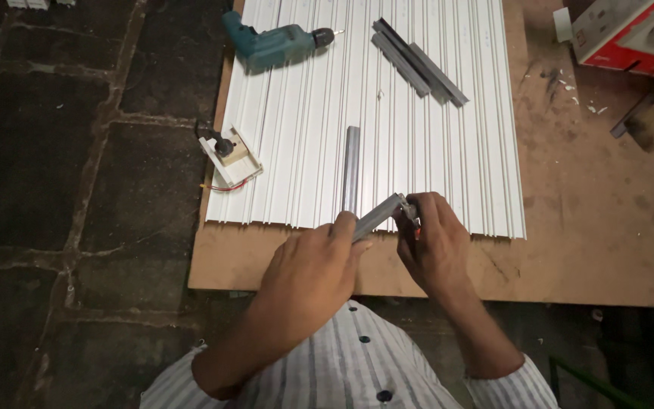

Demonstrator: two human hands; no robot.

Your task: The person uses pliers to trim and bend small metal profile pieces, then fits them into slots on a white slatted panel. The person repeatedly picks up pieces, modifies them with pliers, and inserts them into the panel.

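Observation:
My left hand (pixel 313 263) grips a short grey metal channel piece (pixel 378 215), holding it tilted over the near edge of a ribbed white panel (pixel 304 113). My right hand (pixel 434 242) pinches the far end of that piece, with a small red-tipped item between its fingers that is too small to tell apart. A second grey channel strip (pixel 351 168) lies flat on the panel just beyond my hands.
A teal power drill (pixel 274 44) lies at the panel's far left. Several grey channel strips (pixel 418 62) lie at the far middle. A small wooden block with a black part and red wire (pixel 227 151) sits at the left edge. A red-white box (pixel 633 32) rests on the brown board (pixel 592 197).

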